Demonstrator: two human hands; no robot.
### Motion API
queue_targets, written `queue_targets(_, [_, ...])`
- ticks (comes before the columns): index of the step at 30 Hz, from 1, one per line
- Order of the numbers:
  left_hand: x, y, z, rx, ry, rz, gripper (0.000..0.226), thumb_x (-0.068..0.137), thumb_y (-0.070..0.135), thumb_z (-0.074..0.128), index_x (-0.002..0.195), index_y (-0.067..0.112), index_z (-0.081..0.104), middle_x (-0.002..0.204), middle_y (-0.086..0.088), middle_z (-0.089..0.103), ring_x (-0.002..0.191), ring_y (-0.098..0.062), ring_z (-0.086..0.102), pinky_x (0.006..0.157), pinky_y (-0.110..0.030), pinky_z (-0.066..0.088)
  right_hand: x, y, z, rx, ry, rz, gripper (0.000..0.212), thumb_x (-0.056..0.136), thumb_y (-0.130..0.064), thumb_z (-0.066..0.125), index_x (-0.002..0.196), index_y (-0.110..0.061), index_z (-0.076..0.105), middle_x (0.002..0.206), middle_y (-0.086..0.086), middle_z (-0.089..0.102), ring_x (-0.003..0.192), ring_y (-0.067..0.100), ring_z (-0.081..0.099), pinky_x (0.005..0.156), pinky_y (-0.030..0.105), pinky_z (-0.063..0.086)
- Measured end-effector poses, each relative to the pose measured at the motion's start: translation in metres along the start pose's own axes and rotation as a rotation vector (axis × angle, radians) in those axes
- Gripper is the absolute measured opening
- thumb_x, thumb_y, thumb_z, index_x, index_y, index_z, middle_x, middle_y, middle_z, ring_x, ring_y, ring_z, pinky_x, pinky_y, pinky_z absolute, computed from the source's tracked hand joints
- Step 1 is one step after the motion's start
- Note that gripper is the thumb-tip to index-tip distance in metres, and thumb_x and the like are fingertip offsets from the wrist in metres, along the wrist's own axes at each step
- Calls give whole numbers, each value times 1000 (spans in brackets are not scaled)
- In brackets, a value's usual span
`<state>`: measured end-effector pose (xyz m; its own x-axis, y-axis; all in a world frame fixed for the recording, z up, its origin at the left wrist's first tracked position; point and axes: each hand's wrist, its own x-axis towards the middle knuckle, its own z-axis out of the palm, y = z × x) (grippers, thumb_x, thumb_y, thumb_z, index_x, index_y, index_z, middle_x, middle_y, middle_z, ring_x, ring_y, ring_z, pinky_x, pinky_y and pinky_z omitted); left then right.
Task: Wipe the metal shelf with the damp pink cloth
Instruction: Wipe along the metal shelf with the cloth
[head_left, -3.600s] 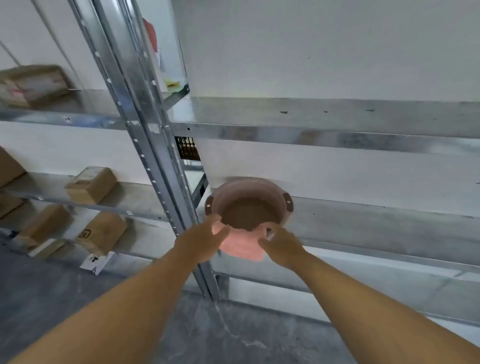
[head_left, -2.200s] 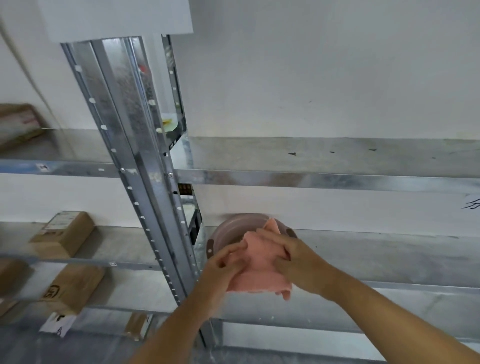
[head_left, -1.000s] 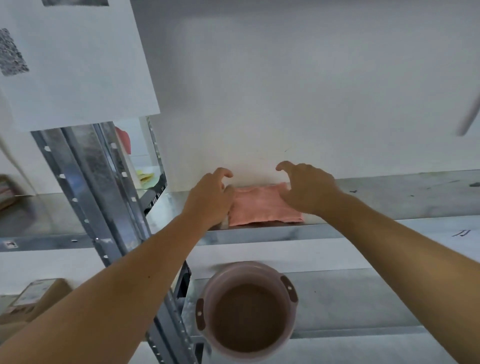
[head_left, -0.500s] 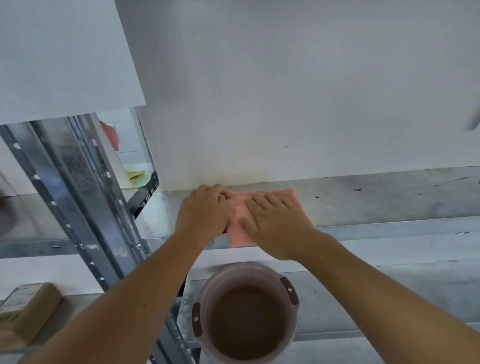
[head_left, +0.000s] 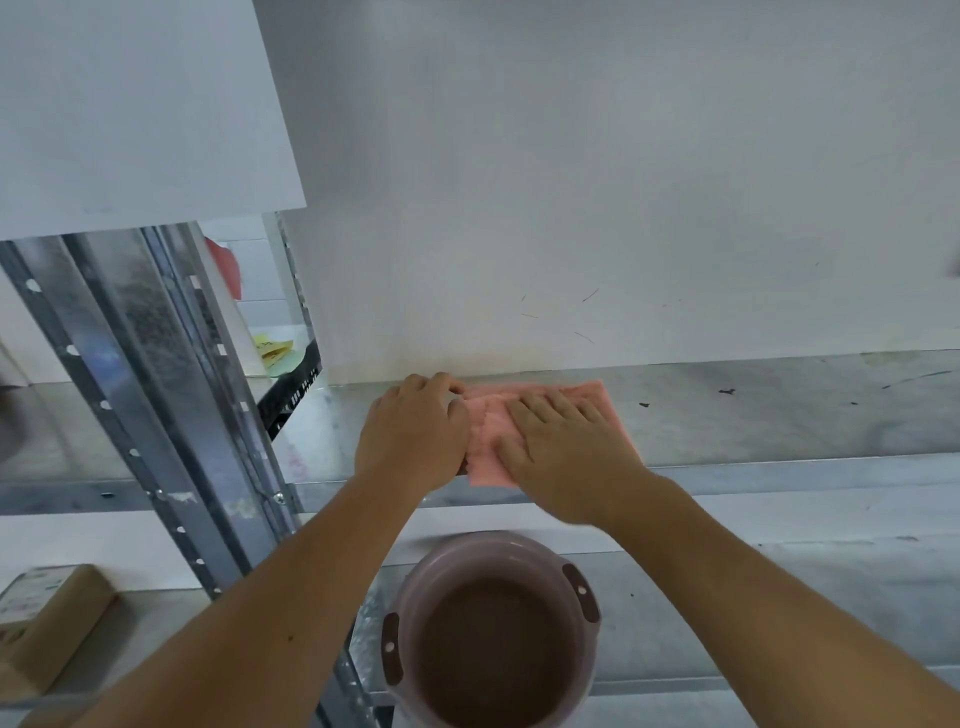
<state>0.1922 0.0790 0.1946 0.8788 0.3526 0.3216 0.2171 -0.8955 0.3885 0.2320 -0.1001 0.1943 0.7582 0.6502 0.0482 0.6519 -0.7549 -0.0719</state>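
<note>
The pink cloth (head_left: 597, 397) lies flat on the upper metal shelf (head_left: 779, 415), close to the wall and near the shelf's left end. My right hand (head_left: 566, 457) presses on it with straight fingers, covering most of its right half. My left hand (head_left: 415, 436) sits at the cloth's left edge with fingers curled over that edge. A strip of cloth shows between the two hands and at the far right corner. Small dark specks mark the shelf to the right of the cloth.
A pink basin (head_left: 415, 582) of murky water stands on the lower shelf right under my hands. A perforated steel upright (head_left: 156, 389) rises at the left. Behind it are a black crate (head_left: 291, 389) and yellow notes (head_left: 272, 348). A cardboard box (head_left: 47, 613) sits low left.
Both hands lifted the cloth out of the basin, carried it up to the upper shelf and spread it flat. In the last half second the hands have barely shifted.
</note>
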Motion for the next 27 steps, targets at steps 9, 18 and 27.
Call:
queue_targets(9, [-1, -1, 1, 125, -90, 61, 65, 97, 72, 23, 152, 43, 41, 147, -6, 49, 136, -28, 45, 117, -45, 33, 47, 17, -4, 24, -57, 33, 70, 108, -54, 9, 170, -23, 3, 180, 3, 0, 165, 27, -3, 132, 54, 1])
queue_targets(18, [1, -2, 0, 82, -107, 71, 60, 98, 73, 27, 154, 51, 32, 152, -3, 47, 141, -27, 41, 120, -45, 30, -5, 20, 8, 76, 78, 0, 89, 91, -67, -3, 167, -28, 25, 175, -3, 24, 163, 21, 16, 130, 52, 9])
queue_targets(27, [-1, -2, 1, 79, -85, 69, 59, 98, 70, 32, 151, 46, 39, 151, -2, 50, 138, -27, 44, 118, -46, 34, -1, 26, 4, -46, 10, -14, 120, 73, -79, -36, 170, -22, 6, 179, 4, 5, 165, 28, 2, 132, 54, 5])
